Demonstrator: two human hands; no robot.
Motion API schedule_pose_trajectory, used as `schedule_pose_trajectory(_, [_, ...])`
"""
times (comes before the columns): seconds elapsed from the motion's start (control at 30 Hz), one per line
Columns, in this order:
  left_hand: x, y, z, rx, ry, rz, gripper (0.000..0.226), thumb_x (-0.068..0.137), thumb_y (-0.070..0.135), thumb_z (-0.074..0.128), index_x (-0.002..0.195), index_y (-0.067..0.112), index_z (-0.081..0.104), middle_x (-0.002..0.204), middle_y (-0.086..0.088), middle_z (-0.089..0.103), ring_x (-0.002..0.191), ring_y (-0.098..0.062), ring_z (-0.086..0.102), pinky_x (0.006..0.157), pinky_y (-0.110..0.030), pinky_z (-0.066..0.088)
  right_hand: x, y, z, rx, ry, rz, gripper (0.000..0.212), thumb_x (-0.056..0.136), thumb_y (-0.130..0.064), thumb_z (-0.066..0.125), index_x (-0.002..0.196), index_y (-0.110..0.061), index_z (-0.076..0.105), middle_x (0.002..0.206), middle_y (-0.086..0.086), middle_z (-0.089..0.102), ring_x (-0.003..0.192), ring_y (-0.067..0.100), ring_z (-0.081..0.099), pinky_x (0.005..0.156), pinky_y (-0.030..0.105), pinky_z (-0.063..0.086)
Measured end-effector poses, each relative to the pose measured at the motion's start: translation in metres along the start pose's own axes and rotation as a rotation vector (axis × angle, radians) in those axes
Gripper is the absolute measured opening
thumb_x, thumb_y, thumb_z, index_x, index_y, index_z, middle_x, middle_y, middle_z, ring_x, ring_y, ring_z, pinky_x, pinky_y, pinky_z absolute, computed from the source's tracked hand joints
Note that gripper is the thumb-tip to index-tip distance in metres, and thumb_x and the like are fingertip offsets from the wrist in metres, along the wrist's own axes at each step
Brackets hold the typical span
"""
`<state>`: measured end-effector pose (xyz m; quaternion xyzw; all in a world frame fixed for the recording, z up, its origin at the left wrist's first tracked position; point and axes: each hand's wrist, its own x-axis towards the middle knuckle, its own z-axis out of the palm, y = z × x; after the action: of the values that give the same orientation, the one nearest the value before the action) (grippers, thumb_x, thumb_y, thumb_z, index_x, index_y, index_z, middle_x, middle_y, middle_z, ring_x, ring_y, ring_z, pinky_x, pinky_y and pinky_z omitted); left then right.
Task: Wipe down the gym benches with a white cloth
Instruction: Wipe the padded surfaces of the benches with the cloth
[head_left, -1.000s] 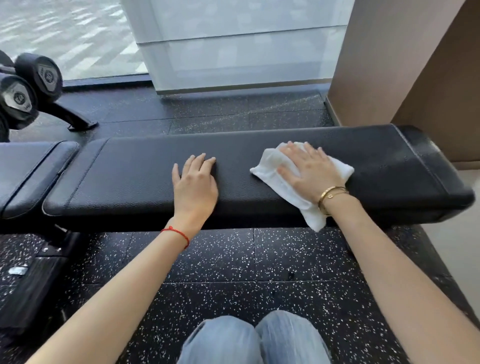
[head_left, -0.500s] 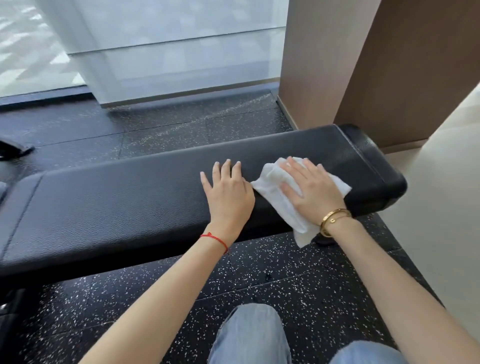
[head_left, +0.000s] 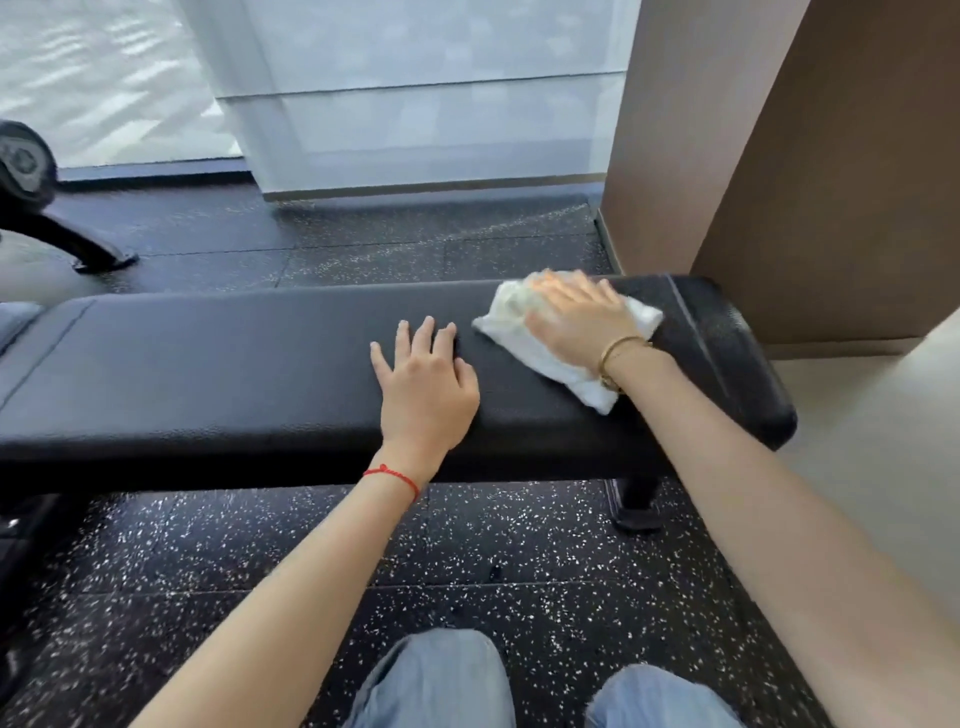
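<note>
Head view: a white cloth (head_left: 550, 358) lies crumpled on the black padded bench (head_left: 234, 374), right of centre in the frame near the bench's right end. The right hand (head_left: 576, 322) presses flat on it, fingers spread and blurred. Just left, apart from the cloth, the left hand (head_left: 426, 384) rests flat on the padding, fingers open. Speckled black floor (head_left: 467, 551) fills the lower frame.
</note>
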<state>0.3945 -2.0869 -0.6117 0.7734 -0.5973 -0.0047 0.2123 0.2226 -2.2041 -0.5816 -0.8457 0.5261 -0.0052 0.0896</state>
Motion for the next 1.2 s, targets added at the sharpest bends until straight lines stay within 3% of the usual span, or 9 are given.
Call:
schedule_pose_trajectory(0.17, [-0.001, -0.002, -0.003, -0.033, 0.032, -0.012, 0.045, 0.095, 0.026, 0.045, 0.14, 0.02, 0.05, 0.153, -0.003, 0.042, 0.147, -0.026, 0.026, 0.121, -0.055, 0.011, -0.08, 0.024, 0.016, 0.056, 0.086, -0.274, 0.057, 0.1, -0.056, 0.03, 0.152, -0.033, 0.026, 0.161, -0.01, 0.025, 0.148, 0.018, 0.018, 0.12, 0.047, 0.014])
schedule_pose_trajectory(0.27, [-0.002, 0.001, -0.003, -0.053, 0.038, -0.028, 0.045, 0.095, 0.025, 0.046, 0.139, 0.021, 0.05, 0.152, -0.003, 0.043, 0.147, -0.025, 0.027, 0.121, -0.053, 0.01, -0.067, 0.087, 0.003, -0.033, 0.088, -0.171, 0.056, 0.1, -0.044, 0.034, 0.154, -0.028, 0.024, 0.16, -0.004, 0.027, 0.147, 0.02, 0.022, 0.118, 0.049, 0.02])
schedule_pose_trajectory(0.33, [-0.002, 0.004, -0.004, -0.051, 0.047, -0.037, 0.045, 0.095, 0.025, 0.047, 0.139, 0.021, 0.051, 0.152, -0.003, 0.043, 0.147, -0.025, 0.027, 0.121, -0.053, 0.011, -0.04, 0.11, -0.006, -0.06, 0.005, -0.058, 0.058, 0.102, -0.045, 0.027, 0.156, -0.028, 0.013, 0.165, -0.007, 0.012, 0.152, 0.018, 0.006, 0.122, 0.047, 0.009])
schedule_pose_trajectory(0.43, [-0.002, 0.003, -0.002, -0.049, 0.062, -0.031, 0.044, 0.095, 0.026, 0.048, 0.138, 0.022, 0.052, 0.151, -0.002, 0.044, 0.146, -0.024, 0.028, 0.121, -0.052, 0.012, -0.006, 0.103, -0.009, 0.056, 0.02, -0.007, 0.059, 0.101, -0.057, 0.023, 0.156, -0.035, 0.015, 0.164, -0.013, 0.009, 0.152, 0.017, 0.004, 0.124, 0.043, -0.001])
schedule_pose_trajectory(0.63, [-0.002, 0.002, 0.001, -0.057, 0.073, -0.036, 0.043, 0.095, 0.026, 0.048, 0.138, 0.022, 0.052, 0.151, -0.002, 0.044, 0.147, -0.023, 0.028, 0.122, -0.051, 0.011, -0.061, 0.079, 0.001, -0.011, 0.02, -0.363, 0.06, 0.1, -0.057, 0.024, 0.155, -0.033, 0.019, 0.162, -0.007, 0.022, 0.15, 0.017, 0.015, 0.123, 0.045, 0.011])
schedule_pose_trajectory(0.83, [-0.002, 0.002, 0.005, -0.029, 0.081, -0.032, 0.044, 0.096, 0.024, 0.046, 0.14, 0.021, 0.051, 0.152, -0.004, 0.043, 0.146, -0.025, 0.029, 0.121, -0.053, 0.013, -0.128, 0.089, 0.027, -0.189, 0.286, -0.548, 0.07, 0.096, -0.067, 0.034, 0.154, -0.029, 0.028, 0.16, -0.007, 0.029, 0.146, 0.025, 0.03, 0.118, 0.049, 0.027])
schedule_pose_trajectory(0.97, [-0.001, 0.001, 0.005, -0.038, 0.079, -0.04, 0.044, 0.095, 0.024, 0.047, 0.139, 0.022, 0.052, 0.152, -0.004, 0.043, 0.146, -0.024, 0.029, 0.121, -0.052, 0.013, -0.12, 0.034, 0.048, -0.386, 0.392, -0.64, 0.072, 0.094, -0.066, 0.04, 0.153, -0.026, 0.031, 0.158, -0.001, 0.034, 0.14, 0.033, 0.04, 0.112, 0.051, 0.036])
schedule_pose_trajectory(1.07, [-0.002, -0.003, 0.004, -0.053, 0.083, -0.031, 0.044, 0.096, 0.026, 0.047, 0.139, 0.023, 0.052, 0.152, -0.002, 0.043, 0.146, -0.022, 0.029, 0.122, -0.05, 0.013, -0.124, 0.03, 0.058, -0.39, 0.526, -0.593, 0.065, 0.098, -0.061, 0.041, 0.151, -0.025, 0.037, 0.155, 0.001, 0.039, 0.136, 0.033, 0.046, 0.109, 0.05, 0.04])
schedule_pose_trajectory(1.2, [-0.001, -0.005, 0.003, -0.054, 0.088, -0.023, 0.043, 0.097, 0.028, 0.046, 0.139, 0.025, 0.052, 0.152, 0.0, 0.043, 0.146, -0.021, 0.029, 0.122, -0.049, 0.013, -0.15, 0.091, 0.061, -0.359, 0.634, -0.51, 0.067, 0.098, -0.061, 0.041, 0.153, -0.023, 0.032, 0.157, 0.002, 0.036, 0.141, 0.032, 0.039, 0.113, 0.05, 0.035])
